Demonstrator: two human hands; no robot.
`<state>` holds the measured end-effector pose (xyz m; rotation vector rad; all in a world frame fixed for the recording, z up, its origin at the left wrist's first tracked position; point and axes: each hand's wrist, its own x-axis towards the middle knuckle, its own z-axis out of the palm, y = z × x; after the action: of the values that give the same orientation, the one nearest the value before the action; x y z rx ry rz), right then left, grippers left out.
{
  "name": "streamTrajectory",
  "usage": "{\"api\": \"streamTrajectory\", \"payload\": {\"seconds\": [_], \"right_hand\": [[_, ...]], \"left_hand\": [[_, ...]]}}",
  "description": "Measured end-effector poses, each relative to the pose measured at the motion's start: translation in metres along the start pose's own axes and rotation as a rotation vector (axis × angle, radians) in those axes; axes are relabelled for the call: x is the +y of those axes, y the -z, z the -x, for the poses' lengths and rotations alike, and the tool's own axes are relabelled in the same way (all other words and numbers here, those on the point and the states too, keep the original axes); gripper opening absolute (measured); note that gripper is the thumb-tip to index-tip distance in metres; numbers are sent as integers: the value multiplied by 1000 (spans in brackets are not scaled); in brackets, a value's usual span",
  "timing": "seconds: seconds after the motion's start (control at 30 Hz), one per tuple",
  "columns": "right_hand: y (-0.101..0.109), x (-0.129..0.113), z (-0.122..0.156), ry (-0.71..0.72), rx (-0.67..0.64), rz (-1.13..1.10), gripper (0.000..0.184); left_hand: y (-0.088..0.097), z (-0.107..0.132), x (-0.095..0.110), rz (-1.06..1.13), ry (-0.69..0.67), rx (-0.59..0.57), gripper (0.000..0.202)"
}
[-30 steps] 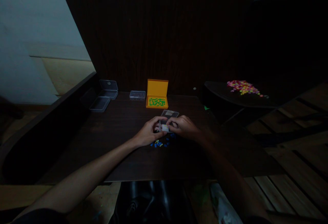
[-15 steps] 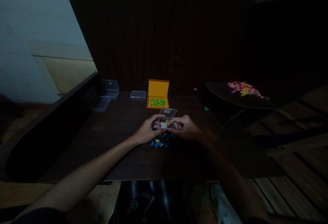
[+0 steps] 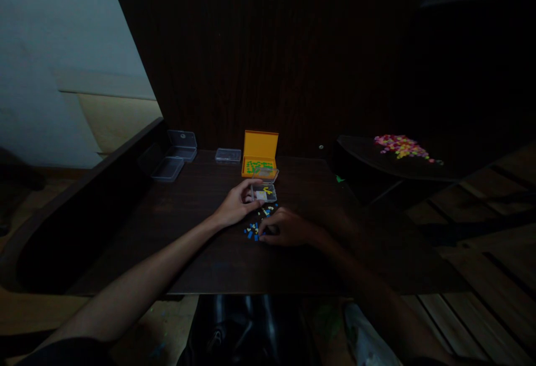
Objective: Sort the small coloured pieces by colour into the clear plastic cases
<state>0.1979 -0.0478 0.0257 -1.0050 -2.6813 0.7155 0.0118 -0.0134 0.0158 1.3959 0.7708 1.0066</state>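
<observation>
The clear boxes [image 3: 272, 197] look like glossy plastic, the tabletop [image 3: 184, 204] smooth wood

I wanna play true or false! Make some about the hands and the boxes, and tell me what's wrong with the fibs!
1. The left hand holds an open clear box. True.
2. The orange box is shut. False: its lid stands up, and green pieces show inside.
3. Yellow pieces lie in the clear box. True.
4. The right hand is over by the pink pile. False: it is down at the blue pieces.
5. The pink pile is on the shelf at the right. True.
</observation>
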Motion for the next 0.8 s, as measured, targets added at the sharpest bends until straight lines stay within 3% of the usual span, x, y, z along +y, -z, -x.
{"api": "streamTrajectory", "payload": {"seconds": [0.33, 0.8], "right_hand": [[3, 15, 6, 3, 71, 46, 14], [2, 8, 4, -21, 54, 118, 12]], "left_hand": [[0, 0, 1, 1, 6, 22, 54], [0, 0, 1, -30, -7, 25, 53]]}}
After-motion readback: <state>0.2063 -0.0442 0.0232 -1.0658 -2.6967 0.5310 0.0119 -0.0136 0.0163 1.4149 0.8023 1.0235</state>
